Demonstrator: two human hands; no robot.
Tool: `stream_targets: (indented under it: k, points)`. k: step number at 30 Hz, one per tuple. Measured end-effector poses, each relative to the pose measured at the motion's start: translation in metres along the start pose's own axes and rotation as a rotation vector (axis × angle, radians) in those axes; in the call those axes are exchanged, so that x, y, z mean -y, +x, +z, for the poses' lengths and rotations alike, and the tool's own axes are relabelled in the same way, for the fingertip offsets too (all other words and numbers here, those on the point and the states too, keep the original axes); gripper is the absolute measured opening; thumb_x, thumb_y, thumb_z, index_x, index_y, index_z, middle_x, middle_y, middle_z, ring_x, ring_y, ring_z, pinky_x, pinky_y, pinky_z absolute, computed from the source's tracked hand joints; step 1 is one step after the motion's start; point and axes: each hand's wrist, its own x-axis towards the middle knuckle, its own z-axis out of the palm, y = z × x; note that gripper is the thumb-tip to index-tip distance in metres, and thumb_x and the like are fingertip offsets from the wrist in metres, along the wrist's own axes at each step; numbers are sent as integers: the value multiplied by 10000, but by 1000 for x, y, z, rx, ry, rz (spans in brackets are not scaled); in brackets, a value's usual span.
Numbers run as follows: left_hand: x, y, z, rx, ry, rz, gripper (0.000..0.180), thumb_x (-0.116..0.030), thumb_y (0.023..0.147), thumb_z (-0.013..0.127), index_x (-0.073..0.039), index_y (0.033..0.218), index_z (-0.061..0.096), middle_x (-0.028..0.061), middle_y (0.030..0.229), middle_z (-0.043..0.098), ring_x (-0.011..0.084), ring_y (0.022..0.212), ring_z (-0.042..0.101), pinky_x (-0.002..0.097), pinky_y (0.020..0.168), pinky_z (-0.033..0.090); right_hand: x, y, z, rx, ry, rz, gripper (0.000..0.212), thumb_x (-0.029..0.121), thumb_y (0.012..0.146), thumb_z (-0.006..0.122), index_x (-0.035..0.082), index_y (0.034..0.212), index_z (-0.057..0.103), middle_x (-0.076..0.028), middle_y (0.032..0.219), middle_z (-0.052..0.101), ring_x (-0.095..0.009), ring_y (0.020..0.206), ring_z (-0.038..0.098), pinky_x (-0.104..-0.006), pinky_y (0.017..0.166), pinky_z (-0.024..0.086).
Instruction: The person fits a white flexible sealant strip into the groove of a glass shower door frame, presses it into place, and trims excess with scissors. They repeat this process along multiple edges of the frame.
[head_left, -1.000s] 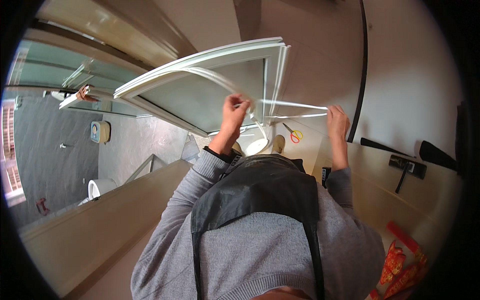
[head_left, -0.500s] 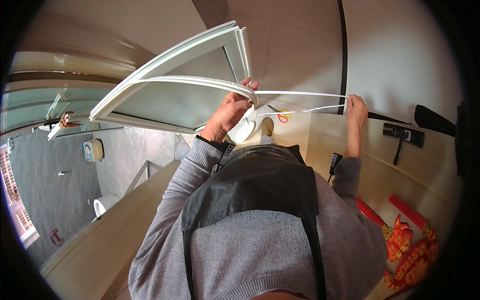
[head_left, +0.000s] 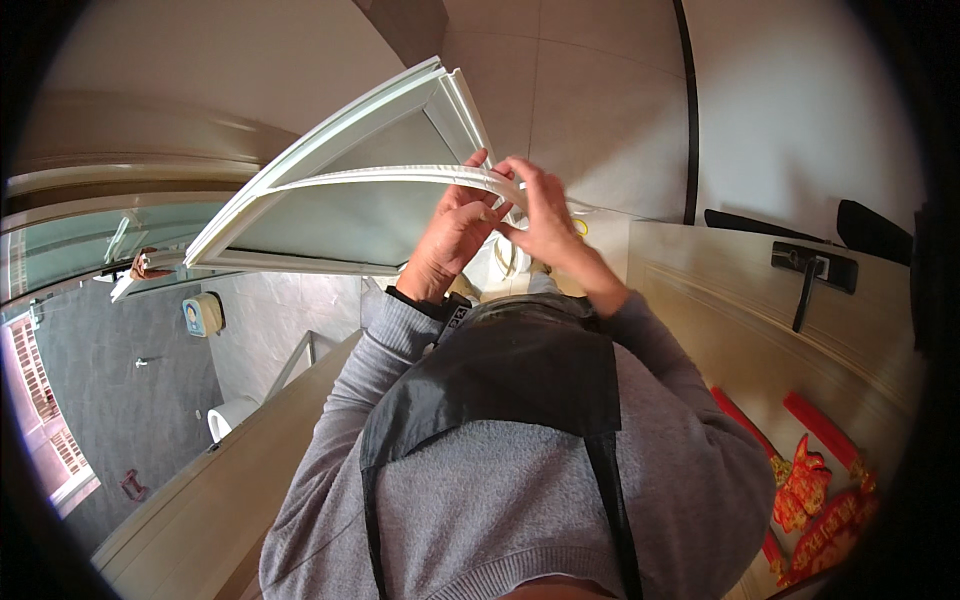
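Note:
A white sealing strip (head_left: 380, 174) arcs off the top edge of a white-framed glass door (head_left: 340, 215), its far part lying along the frame. My left hand (head_left: 450, 235) is closed around the strip close to its free end. My right hand (head_left: 555, 228) pinches at that same end, its fingertips nearly meeting the left ones. A thin white loop of backing tape (head_left: 508, 257) seems to hang beneath the hands, mostly hidden by them. Behind my right hand a bit of a yellow scissors handle (head_left: 581, 227) shows on the floor.
To the right stands a cream door (head_left: 700, 270) with a black handle (head_left: 805, 290). Red-and-gold hanging decorations (head_left: 805, 485) are at the lower right. On the left, a tiled room holds a toilet (head_left: 232, 415) and a wall-mounted dispenser (head_left: 204, 314).
My right hand has come in from the right, where it held the thin tape stretched taut, to the strip's end beside my left hand. The tape has gone slack. The scissors are now mostly covered.

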Motion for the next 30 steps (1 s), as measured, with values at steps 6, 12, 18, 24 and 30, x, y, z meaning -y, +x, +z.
stream_targets:
  k: [6, 12, 18, 24, 30]
  points:
    - [-6, 1, 11, -8, 10, 35, 780, 144, 795, 472, -77, 1531, 339, 169, 1501, 461, 287, 1412, 432, 459, 1168, 371, -6, 14, 1, -278, 27, 26, 643, -116, 738, 747, 84, 1291, 488, -159, 1227, 604, -340, 1067, 655, -397, 840, 552]
    - [-24, -6, 9, -36, 701, 57, 426, -12, 947, 598, -10, 1369, 541, 129, 1287, 637, 215, 1202, 606, 338, 985, 508, -8, 48, -73, -69, -33, -131, 245, 13, 800, 795, 16, 996, 647, -89, 983, 683, -240, 868, 694, -336, 742, 568]
    - [-68, -26, 3, -303, 1508, 558, 181, -70, 854, 774, -30, 1021, 715, 85, 934, 733, 167, 851, 710, 302, 725, 552, 3, 114, -111, 100, -8, 4, 148, 123, 878, 756, 23, 953, 677, -70, 817, 697, -174, 732, 675, -293, 641, 526]
    - [-111, -21, -9, -497, 1700, 817, 132, -107, 819, 790, -75, 926, 719, 68, 875, 706, 252, 780, 707, 346, 664, 554, -2, 162, -118, 245, 72, 206, 146, 152, 918, 725, 10, 940, 696, -30, 759, 689, -92, 684, 641, -273, 643, 526]
    - [-128, -27, -26, -624, 1662, 874, 108, -102, 829, 784, -62, 912, 728, 73, 869, 716, 244, 787, 712, 334, 679, 553, -10, 191, -121, 281, 105, 143, 158, 151, 920, 721, -6, 925, 701, -20, 737, 664, -95, 657, 624, -270, 638, 527]
